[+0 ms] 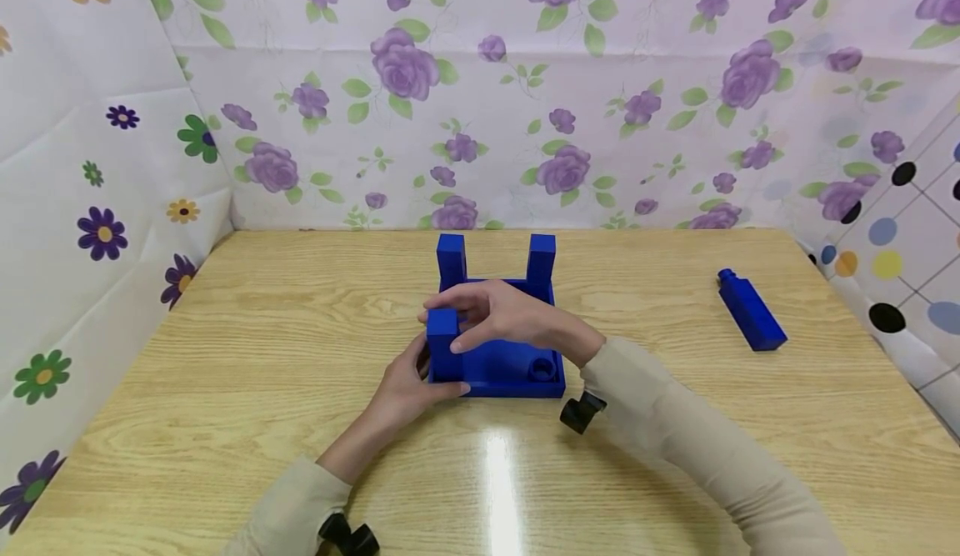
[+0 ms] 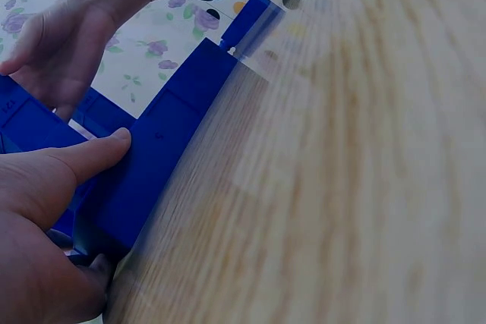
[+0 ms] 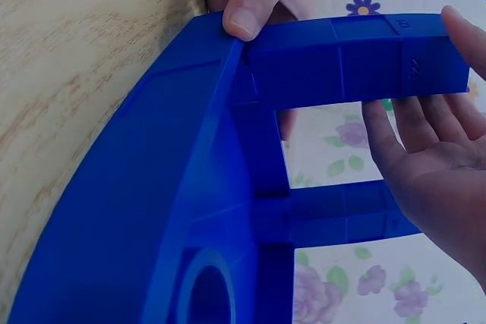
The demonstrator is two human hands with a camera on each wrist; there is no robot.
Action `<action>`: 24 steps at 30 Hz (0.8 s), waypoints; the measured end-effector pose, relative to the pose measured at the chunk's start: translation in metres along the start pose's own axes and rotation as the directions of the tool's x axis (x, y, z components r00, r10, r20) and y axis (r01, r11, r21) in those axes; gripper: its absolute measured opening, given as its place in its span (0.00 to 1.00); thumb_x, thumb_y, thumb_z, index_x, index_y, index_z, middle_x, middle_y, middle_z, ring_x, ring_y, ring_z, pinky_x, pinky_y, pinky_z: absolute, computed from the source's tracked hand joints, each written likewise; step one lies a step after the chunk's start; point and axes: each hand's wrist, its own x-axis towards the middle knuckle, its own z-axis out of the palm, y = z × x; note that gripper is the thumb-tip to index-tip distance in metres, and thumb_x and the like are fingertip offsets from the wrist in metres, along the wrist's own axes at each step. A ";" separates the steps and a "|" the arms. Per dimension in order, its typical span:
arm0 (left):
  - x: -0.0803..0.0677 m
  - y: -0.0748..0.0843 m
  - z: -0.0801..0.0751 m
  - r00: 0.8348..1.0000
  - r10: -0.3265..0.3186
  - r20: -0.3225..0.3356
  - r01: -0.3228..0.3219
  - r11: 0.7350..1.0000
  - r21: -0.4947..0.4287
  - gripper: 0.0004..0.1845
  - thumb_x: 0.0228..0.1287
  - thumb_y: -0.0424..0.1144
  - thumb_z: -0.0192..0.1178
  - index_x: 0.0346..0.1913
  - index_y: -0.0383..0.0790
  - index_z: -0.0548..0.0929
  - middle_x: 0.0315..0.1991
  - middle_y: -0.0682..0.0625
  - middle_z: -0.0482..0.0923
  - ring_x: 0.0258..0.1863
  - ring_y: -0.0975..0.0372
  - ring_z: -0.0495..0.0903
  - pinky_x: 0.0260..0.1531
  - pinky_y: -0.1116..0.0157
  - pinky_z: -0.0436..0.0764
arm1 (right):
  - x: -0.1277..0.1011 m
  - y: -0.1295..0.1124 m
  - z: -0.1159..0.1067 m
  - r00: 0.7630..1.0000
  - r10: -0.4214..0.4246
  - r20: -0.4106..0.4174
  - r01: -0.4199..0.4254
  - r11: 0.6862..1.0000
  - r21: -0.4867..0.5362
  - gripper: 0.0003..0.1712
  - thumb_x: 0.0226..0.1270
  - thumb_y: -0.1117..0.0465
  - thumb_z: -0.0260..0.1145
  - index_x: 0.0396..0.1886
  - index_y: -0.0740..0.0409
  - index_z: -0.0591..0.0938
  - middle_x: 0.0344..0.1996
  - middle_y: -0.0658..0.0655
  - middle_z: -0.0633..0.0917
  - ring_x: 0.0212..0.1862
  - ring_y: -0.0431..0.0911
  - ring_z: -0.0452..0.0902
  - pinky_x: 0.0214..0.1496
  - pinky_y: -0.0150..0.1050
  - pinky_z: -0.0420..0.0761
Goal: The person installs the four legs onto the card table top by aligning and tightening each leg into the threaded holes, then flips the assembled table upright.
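A smooth blue plastic base (image 1: 517, 368) with square posts is sitting mid-surface (image 1: 225, 356) on pale woodgrain, the left hand (image 1: 408, 389) gripping its near corner while the right hand (image 1: 510, 314) is pinching the front-left post (image 1: 442, 343); a loose blue post (image 1: 750, 310) is lying well apart.

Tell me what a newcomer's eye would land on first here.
Mid-table, the blue base with upright posts draws the eye: the right hand has a grip on the near-left post, while the left hand steadies the base's near-left corner. A loose blue post lies alone at far right, and purple rose sheets back the scene.
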 end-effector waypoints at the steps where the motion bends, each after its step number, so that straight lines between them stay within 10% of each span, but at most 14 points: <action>1: 0.000 0.000 0.000 1.000 -0.001 0.001 0.001 1.000 0.001 0.53 0.49 0.34 0.76 0.75 0.42 0.55 0.72 0.42 0.58 0.70 0.51 0.58 0.66 0.54 0.62 | 0.000 0.000 0.000 1.000 0.006 -0.007 -0.006 1.000 -0.005 0.33 0.59 0.70 0.70 0.66 0.60 0.74 0.59 0.56 0.79 0.62 0.45 0.72 0.61 0.42 0.74; 14: -0.001 0.000 -0.001 1.000 -0.022 0.007 0.022 1.000 0.013 0.53 0.50 0.36 0.75 0.76 0.41 0.54 0.73 0.43 0.55 0.72 0.52 0.55 0.67 0.54 0.60 | -0.003 0.002 0.007 0.991 0.006 -0.134 -0.037 0.972 -0.230 0.30 0.58 0.60 0.74 0.61 0.53 0.78 0.58 0.51 0.78 0.58 0.42 0.73 0.61 0.43 0.73; 24: 0.000 -0.001 -0.003 1.000 -0.003 0.029 0.003 1.000 -0.011 0.53 0.51 0.37 0.75 0.76 0.44 0.53 0.74 0.44 0.53 0.72 0.52 0.53 0.67 0.53 0.59 | -0.002 0.003 0.022 0.948 -0.110 -0.298 -0.006 0.931 -0.364 0.22 0.52 0.55 0.78 0.45 0.54 0.81 0.36 0.48 0.83 0.39 0.40 0.80 0.45 0.35 0.80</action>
